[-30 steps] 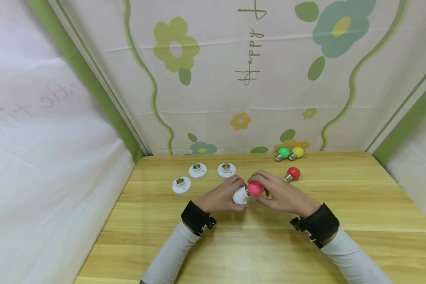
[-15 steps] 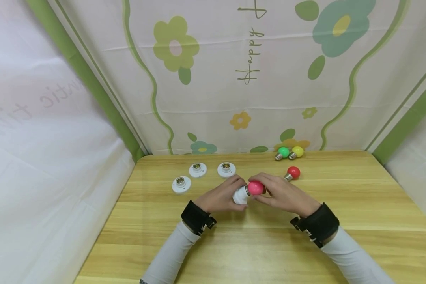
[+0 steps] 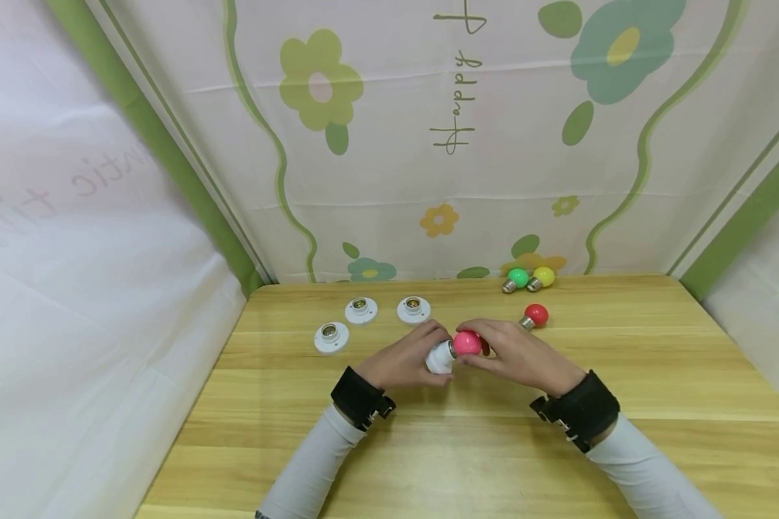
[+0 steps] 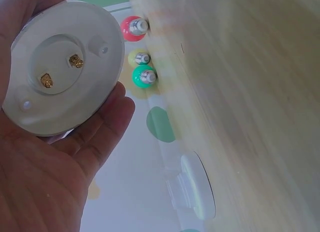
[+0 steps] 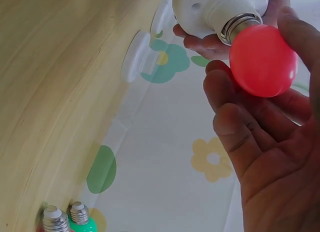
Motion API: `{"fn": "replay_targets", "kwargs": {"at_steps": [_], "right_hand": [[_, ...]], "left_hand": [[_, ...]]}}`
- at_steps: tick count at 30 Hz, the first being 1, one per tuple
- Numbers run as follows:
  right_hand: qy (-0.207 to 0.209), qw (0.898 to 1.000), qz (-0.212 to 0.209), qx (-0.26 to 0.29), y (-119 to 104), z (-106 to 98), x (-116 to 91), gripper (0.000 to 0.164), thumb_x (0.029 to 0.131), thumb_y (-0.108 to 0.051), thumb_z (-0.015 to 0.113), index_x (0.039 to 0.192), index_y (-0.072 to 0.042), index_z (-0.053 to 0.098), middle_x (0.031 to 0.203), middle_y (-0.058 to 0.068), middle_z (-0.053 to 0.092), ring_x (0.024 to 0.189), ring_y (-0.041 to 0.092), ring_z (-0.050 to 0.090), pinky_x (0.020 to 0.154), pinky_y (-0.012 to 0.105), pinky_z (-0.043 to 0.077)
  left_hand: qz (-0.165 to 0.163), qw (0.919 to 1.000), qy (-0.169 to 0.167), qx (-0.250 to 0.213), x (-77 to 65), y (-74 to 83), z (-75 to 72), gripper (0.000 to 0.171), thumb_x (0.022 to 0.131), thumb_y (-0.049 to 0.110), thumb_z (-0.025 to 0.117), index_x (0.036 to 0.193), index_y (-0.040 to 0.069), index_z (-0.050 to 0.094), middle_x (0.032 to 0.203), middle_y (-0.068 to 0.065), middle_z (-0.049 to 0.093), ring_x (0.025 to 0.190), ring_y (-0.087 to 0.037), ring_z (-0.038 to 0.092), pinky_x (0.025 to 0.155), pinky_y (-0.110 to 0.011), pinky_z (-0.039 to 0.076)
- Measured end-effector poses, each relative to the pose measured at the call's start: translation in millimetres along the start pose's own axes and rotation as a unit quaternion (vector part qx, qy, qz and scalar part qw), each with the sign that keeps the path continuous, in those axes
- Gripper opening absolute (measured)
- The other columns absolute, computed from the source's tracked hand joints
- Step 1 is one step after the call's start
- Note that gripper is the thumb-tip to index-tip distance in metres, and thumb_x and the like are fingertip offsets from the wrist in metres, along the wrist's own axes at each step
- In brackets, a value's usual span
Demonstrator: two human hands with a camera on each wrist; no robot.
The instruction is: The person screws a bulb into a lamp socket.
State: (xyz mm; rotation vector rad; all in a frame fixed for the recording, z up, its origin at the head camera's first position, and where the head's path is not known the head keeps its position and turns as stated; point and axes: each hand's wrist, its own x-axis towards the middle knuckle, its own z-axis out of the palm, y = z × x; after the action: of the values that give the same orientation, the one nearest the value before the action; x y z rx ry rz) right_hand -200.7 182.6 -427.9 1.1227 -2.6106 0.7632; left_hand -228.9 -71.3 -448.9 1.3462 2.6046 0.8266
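In the head view my left hand [image 3: 405,360] grips a white lamp socket [image 3: 438,358] by its round base, tipped on its side above the table. The base's underside [image 4: 65,109], with two brass screws, faces the left wrist camera. My right hand [image 3: 516,355] holds a pinkish-red light bulb [image 3: 467,343] between thumb and fingers. In the right wrist view the metal cap [image 5: 241,28] of this bulb [image 5: 263,60] sits at the socket's mouth, part of its thread showing outside.
Three more white sockets stand on the wooden table [image 3: 428,461]: a left one [image 3: 331,337], a middle one [image 3: 361,311] and a right one [image 3: 414,310]. A red bulb [image 3: 536,315], a green bulb [image 3: 518,278] and a yellow bulb [image 3: 544,277] lie at the back right, near the flowered curtain [image 3: 389,144].
My right fingers have shifted slightly around the bulb, the thumb now further over its near side. My left hand and the socket have stayed in place.
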Motion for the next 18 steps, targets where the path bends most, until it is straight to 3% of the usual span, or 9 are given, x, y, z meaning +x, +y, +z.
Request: {"fn": "replay_targets", "kwargs": {"at_steps": [8, 15, 18], "right_hand": [[0.019, 0.999, -0.022, -0.026, 2.0, 1.3, 0.6, 0.055, 0.092, -0.032, 0.086, 0.137, -0.009, 0.062, 0.133, 0.003, 0.064, 0.103, 0.009, 0.068, 0.087, 0.029, 0.063], [0.026, 0.998, -0.054, -0.004, 3.3, 1.5, 0.3, 0.049, 0.092, -0.032, 0.085, 0.132, -0.013, 0.064, 0.128, -0.001, 0.063, 0.09, 0.006, 0.063, 0.075, 0.026, 0.06], [0.027, 0.998, -0.059, 0.005, 3.0, 1.8, 0.3, 0.051, 0.089, -0.024, 0.088, 0.132, -0.011, 0.063, 0.129, 0.0, 0.063, 0.083, 0.01, 0.062, 0.069, 0.025, 0.058]], "left_hand": [[-0.002, 1.0, 0.001, 0.0, -0.4, 0.3, -0.3, 0.048, 0.09, 0.027, 0.085, 0.129, 0.01, 0.061, 0.126, -0.001, 0.055, 0.107, -0.01, 0.053, 0.091, -0.017, 0.052], [0.005, 0.9999, 0.007, -0.005, -1.5, -0.5, -1.6, 0.05, 0.091, 0.027, 0.085, 0.13, 0.009, 0.061, 0.127, -0.001, 0.055, 0.109, -0.01, 0.054, 0.094, -0.018, 0.053], [0.004, 0.9999, 0.009, -0.011, -1.3, -1.7, -1.4, 0.049, 0.09, 0.026, 0.086, 0.129, 0.01, 0.062, 0.126, 0.0, 0.056, 0.108, -0.01, 0.054, 0.095, -0.019, 0.053]]}}
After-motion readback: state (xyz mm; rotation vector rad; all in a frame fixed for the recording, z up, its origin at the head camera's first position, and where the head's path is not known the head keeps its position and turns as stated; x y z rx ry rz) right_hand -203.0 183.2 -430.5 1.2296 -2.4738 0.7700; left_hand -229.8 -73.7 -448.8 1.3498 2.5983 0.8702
